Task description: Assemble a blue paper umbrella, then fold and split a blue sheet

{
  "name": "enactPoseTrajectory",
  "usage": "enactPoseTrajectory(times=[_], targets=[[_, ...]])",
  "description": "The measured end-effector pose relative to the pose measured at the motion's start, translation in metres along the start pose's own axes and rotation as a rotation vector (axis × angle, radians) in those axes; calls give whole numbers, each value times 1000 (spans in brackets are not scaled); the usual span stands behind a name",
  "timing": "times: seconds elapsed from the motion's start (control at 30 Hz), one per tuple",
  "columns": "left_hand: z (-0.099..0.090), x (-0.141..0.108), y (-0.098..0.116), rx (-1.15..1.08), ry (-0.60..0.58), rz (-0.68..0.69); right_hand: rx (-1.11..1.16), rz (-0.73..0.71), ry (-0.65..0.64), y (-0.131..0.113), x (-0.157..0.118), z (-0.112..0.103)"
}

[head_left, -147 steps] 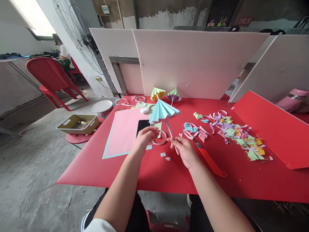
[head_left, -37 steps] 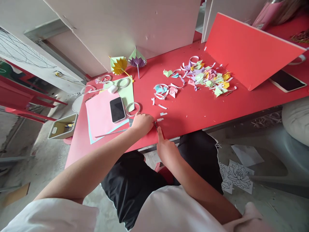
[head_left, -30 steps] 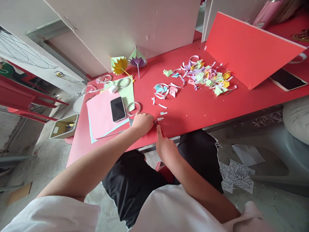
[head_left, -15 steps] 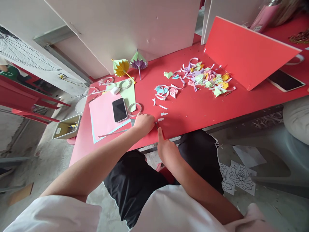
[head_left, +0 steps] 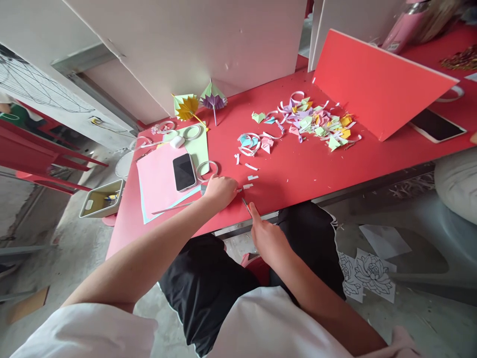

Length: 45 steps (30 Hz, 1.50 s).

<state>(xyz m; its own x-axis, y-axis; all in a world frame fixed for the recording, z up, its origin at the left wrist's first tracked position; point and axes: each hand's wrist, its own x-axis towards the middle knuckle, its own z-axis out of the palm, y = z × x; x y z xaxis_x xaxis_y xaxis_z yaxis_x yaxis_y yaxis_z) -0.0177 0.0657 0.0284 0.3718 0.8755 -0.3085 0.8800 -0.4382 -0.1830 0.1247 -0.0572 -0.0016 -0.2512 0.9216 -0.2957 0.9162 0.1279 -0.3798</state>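
My left hand (head_left: 220, 192) is closed and pressed on the red table (head_left: 286, 171) near its front edge. A narrow pale paper strip (head_left: 173, 207) runs under it from the left, and a short end pokes out past the fingers. My right hand (head_left: 268, 236) grips a thin metal-bladed tool, which looks like a craft knife (head_left: 245, 204), with the index finger stretched along it. The tip sits just right of the left fingers, apart from the strip's end. Small white paper cuttings (head_left: 248, 186) lie just beyond. What the left palm covers is hidden.
On the left lie pink paper (head_left: 158, 174), a phone (head_left: 184, 172) and a tape-like ring (head_left: 207, 170). Two paper umbrellas (head_left: 213, 102) stand behind. Folded paper pieces (head_left: 313, 119) are heaped right of centre, beside a red board (head_left: 376, 82). A second phone (head_left: 437, 124) lies at right.
My right hand has drawn back slightly toward me and to the right with the blade, away from the left fingers. My left hand has stayed almost in place.
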Motion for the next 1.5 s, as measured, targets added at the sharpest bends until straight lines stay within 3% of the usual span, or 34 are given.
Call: enactPoseTrajectory(times=[0.17, 0.3, 0.47, 0.6, 0.7, 0.83, 1.2, 1.3, 1.43, 1.5], targets=[[-3, -10, -6, 16, 14, 5, -102, 102, 339, 36, 22, -11], [-13, -20, -10, -38, 69, 66, -179, 86, 446, 60, 63, -27], [-23, -29, -10, -121, 148, 69, -30, -82, 585, 55, 87, -39], [-28, -34, -7, -146, 231, 95, 441, -278, 499, 27, 84, -43], [-31, -39, -6, -138, 300, 159, 695, -272, 381, 12, 82, -45], [-35, -42, -3, -113, 360, 200, 769, -191, 353, 6, 82, -45], [-39, -43, 1, -93, 415, 172, 921, -236, 249, 10, 86, -41], [-42, -44, 2, -91, 421, 166, 861, -267, 341, 8, 84, -39], [-49, -44, 1, -90, 408, 154, 521, -384, 603, 6, 79, -39], [-53, -44, 1, -106, 410, 168, 382, -432, 663, 7, 79, -42]])
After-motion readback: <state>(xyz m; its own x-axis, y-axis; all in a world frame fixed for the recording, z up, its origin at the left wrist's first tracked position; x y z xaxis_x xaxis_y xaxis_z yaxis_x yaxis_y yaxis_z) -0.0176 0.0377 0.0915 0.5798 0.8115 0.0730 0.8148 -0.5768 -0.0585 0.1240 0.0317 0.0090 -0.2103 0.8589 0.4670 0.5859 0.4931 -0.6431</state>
